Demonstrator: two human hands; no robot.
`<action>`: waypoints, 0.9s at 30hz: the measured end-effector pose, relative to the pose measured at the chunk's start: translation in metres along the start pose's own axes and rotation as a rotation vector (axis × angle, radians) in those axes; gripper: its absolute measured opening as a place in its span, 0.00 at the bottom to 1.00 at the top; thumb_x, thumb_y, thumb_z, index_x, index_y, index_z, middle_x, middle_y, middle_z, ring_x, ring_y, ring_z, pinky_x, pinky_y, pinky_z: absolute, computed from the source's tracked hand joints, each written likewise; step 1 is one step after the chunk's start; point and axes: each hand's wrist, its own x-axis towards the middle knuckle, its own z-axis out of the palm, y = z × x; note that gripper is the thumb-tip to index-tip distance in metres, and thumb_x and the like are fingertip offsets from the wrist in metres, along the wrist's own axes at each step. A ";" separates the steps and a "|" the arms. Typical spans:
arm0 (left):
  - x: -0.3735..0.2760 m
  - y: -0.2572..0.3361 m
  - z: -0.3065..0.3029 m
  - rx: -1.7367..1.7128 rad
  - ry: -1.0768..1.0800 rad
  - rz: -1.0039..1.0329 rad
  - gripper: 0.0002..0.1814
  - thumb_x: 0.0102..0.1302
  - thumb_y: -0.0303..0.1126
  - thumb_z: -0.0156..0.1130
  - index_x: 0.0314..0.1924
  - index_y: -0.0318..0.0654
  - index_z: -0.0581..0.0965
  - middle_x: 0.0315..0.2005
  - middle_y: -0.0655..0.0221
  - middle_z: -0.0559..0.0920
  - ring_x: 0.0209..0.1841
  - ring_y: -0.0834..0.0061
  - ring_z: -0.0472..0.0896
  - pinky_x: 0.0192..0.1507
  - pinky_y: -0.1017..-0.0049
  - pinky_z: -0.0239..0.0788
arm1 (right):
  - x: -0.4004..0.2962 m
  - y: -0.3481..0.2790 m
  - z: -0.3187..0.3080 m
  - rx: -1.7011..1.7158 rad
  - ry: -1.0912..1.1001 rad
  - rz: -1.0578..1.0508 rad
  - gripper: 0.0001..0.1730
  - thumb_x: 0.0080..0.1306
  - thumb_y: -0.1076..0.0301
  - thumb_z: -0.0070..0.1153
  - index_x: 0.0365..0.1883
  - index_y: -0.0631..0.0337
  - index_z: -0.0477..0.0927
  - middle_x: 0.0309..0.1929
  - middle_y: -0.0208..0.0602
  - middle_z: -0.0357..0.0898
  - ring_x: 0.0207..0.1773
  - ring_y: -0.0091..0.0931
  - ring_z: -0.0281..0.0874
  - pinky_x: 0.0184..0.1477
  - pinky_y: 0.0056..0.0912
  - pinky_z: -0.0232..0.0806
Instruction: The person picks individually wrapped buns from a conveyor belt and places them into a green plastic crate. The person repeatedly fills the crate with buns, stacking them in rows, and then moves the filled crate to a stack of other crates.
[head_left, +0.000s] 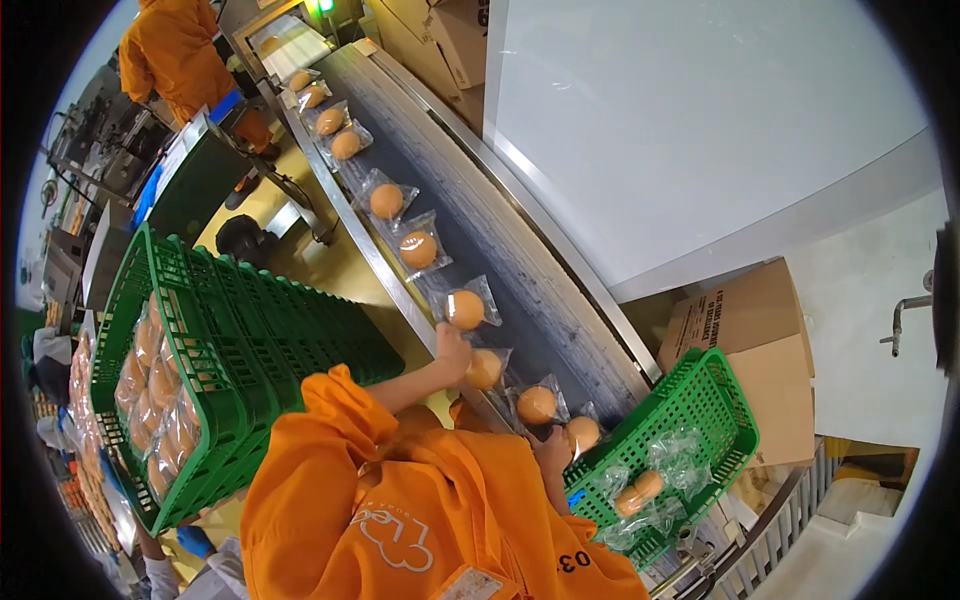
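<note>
Round golden buns in clear plastic packets lie in a line along the conveyor belt (517, 292). My left hand (453, 354) is at the belt's near edge, between one wrapped bun (465, 309) and another wrapped bun (484, 368); its fingers meet the first packet's edge. Close to the belt's end, my right hand (553, 451) is against the last wrapped bun (582, 435), with its grip partly hidden. Just before that lies another packet (537, 405). Beyond the belt's end, a green plastic crate (720, 375) holds two buns (637, 493) and crumpled clear wrappers (679, 457).
Stacked green crates (300, 322) stand at left, the nearest holding wrapped buns (157, 390). Cardboard boxes (742, 360) are behind the right-hand crate. A white panel (675, 135) borders the belt's far side. A person in orange (176, 52) stands at upper left.
</note>
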 end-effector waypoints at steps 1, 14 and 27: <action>-0.003 0.000 0.005 -0.078 -0.024 -0.161 0.13 0.55 0.40 0.50 0.38 0.50 0.79 0.39 0.70 0.76 0.48 0.69 0.67 0.51 0.66 0.46 | 0.000 -0.004 -0.006 -0.001 -0.055 0.023 0.38 0.38 0.38 0.61 0.32 0.65 0.69 0.31 0.44 0.72 0.32 0.41 0.73 0.31 0.43 0.65; -0.088 -0.040 -0.111 -1.175 0.624 0.116 0.09 0.54 0.28 0.49 0.30 0.33 0.76 0.25 0.57 0.77 0.33 0.58 0.75 0.35 0.66 0.65 | 0.058 -0.046 0.000 0.202 0.206 -0.394 0.08 0.57 0.70 0.48 0.26 0.68 0.73 0.25 0.47 0.75 0.27 0.40 0.73 0.29 0.39 0.64; -0.461 -0.246 -0.124 -1.148 1.498 -1.006 0.12 0.62 0.30 0.43 0.28 0.29 0.71 0.16 0.72 0.68 0.22 0.84 0.63 0.23 0.79 0.53 | -0.041 -0.438 -0.163 1.508 -0.926 -1.094 0.06 0.59 0.73 0.47 0.26 0.67 0.73 0.19 0.35 0.71 0.22 0.25 0.70 0.25 0.24 0.64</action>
